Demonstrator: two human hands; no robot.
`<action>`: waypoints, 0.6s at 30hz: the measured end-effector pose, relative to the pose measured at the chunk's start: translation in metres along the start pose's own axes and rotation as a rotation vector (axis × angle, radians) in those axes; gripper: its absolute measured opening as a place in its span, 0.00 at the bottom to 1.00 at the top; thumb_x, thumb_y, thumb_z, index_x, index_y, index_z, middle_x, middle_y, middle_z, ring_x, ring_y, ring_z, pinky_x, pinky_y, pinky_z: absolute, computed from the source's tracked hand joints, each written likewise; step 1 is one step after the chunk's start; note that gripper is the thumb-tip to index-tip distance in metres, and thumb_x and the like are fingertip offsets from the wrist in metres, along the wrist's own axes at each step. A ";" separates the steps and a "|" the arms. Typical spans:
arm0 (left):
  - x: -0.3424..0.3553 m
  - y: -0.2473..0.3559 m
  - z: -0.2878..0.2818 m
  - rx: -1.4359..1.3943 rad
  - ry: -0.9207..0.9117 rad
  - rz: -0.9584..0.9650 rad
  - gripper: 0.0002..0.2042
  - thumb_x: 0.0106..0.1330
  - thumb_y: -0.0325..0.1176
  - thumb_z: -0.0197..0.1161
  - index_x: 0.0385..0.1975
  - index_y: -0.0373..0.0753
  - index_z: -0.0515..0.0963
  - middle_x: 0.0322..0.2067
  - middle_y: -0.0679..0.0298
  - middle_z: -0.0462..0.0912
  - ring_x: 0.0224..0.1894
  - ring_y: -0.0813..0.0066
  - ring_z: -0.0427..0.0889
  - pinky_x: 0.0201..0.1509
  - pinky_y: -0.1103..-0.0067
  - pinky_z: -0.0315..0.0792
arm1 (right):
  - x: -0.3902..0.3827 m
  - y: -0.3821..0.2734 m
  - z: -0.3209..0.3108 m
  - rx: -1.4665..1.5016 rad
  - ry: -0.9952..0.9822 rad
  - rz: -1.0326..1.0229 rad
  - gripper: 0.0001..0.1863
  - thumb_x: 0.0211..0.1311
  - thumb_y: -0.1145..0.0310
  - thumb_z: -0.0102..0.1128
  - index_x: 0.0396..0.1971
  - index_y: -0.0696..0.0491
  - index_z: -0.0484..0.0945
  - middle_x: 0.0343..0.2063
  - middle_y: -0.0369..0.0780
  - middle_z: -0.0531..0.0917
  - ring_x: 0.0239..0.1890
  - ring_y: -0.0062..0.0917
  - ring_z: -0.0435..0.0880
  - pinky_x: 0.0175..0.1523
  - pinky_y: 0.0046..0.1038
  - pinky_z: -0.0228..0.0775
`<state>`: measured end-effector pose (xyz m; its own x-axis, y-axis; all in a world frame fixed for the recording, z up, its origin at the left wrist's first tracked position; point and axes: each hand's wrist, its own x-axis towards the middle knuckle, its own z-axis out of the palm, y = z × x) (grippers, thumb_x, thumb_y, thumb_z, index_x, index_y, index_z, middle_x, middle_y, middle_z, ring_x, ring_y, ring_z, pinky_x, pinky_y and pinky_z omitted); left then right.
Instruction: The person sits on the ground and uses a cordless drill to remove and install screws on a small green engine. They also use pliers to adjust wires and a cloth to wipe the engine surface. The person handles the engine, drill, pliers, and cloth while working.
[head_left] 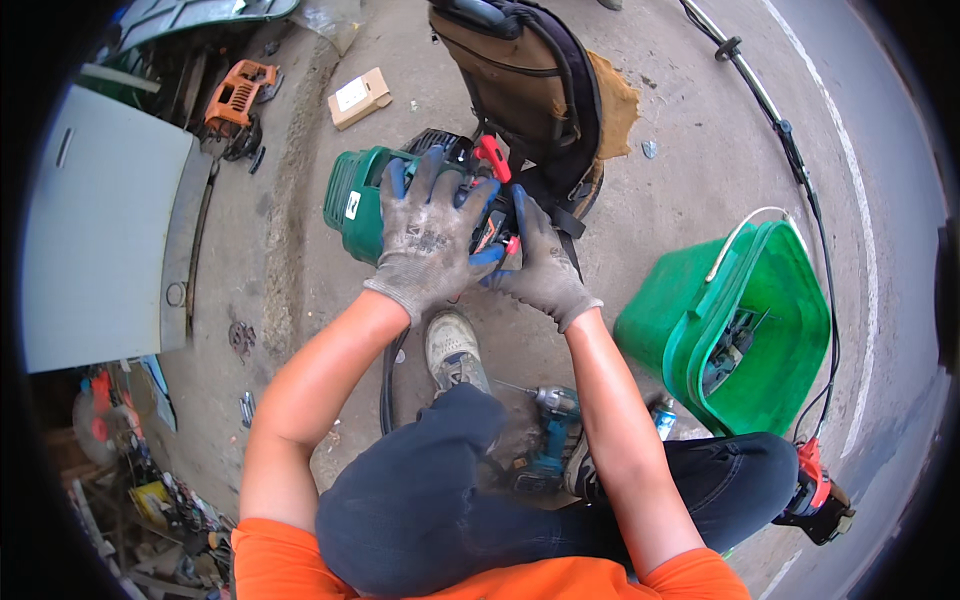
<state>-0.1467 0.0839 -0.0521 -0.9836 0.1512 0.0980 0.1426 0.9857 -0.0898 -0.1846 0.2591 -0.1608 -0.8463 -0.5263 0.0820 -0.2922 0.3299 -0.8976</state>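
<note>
A small engine (352, 215) with a green housing, black finned parts and a red lever sits in front of me, above my shoe. My left hand (428, 228), in a grey work glove with blue fingertips, is laid over its top with the fingers gripping the housing. My right hand (545, 262), gloved the same way, closes on the black side of the engine beside a small pink-red knob (513, 245). The palms and much of the engine's middle are hidden by the gloves.
A brown and black backpack (510, 65) stands just beyond the engine. To the right are a green bucket (655, 305) holding dark parts and a long pole tool (770, 110). A blue cordless drill (548, 440) lies by my legs. Farther left are a cardboard box (360, 98) and an orange cover (240, 95).
</note>
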 end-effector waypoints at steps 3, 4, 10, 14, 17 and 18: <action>0.000 0.008 0.001 0.072 -0.030 0.007 0.42 0.52 0.60 0.73 0.70 0.54 0.72 0.60 0.52 0.74 0.75 0.44 0.59 0.76 0.40 0.41 | -0.019 0.014 0.007 0.694 0.047 0.300 0.53 0.57 0.74 0.73 0.80 0.51 0.52 0.72 0.48 0.66 0.68 0.34 0.74 0.69 0.33 0.71; 0.000 0.008 -0.002 0.076 -0.045 0.045 0.44 0.53 0.61 0.73 0.71 0.51 0.70 0.60 0.50 0.72 0.75 0.43 0.58 0.76 0.41 0.41 | -0.026 0.013 0.013 0.942 0.088 0.347 0.51 0.59 0.76 0.71 0.80 0.51 0.53 0.71 0.47 0.68 0.67 0.31 0.75 0.68 0.31 0.72; 0.002 0.015 -0.005 0.175 -0.112 0.133 0.48 0.53 0.66 0.71 0.72 0.48 0.68 0.62 0.52 0.71 0.76 0.42 0.56 0.74 0.39 0.42 | -0.033 0.016 0.046 1.367 0.257 0.340 0.44 0.65 0.74 0.67 0.79 0.56 0.55 0.64 0.48 0.76 0.61 0.28 0.79 0.64 0.30 0.76; -0.002 0.015 -0.013 0.244 -0.143 0.157 0.49 0.52 0.63 0.74 0.71 0.40 0.65 0.65 0.49 0.68 0.74 0.39 0.58 0.74 0.42 0.47 | -0.040 -0.011 0.029 1.091 0.213 0.478 0.39 0.65 0.66 0.70 0.73 0.59 0.65 0.52 0.47 0.85 0.51 0.29 0.86 0.53 0.30 0.79; 0.004 0.022 -0.018 0.269 -0.182 0.158 0.51 0.50 0.60 0.76 0.72 0.39 0.63 0.67 0.50 0.67 0.74 0.38 0.57 0.74 0.42 0.48 | -0.039 -0.008 0.049 0.810 0.271 0.511 0.34 0.65 0.61 0.70 0.67 0.61 0.72 0.48 0.48 0.86 0.46 0.32 0.87 0.47 0.31 0.79; 0.004 0.021 -0.016 0.284 -0.184 0.161 0.52 0.49 0.59 0.76 0.72 0.39 0.63 0.66 0.50 0.67 0.75 0.38 0.57 0.74 0.43 0.49 | -0.036 -0.012 0.057 0.766 0.316 0.521 0.33 0.64 0.59 0.70 0.64 0.62 0.75 0.47 0.51 0.87 0.48 0.39 0.88 0.51 0.35 0.79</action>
<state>-0.1457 0.1059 -0.0378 -0.9582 0.2610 -0.1171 0.2859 0.8866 -0.3637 -0.1255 0.2293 -0.1777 -0.9006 -0.1875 -0.3920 0.4253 -0.1954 -0.8837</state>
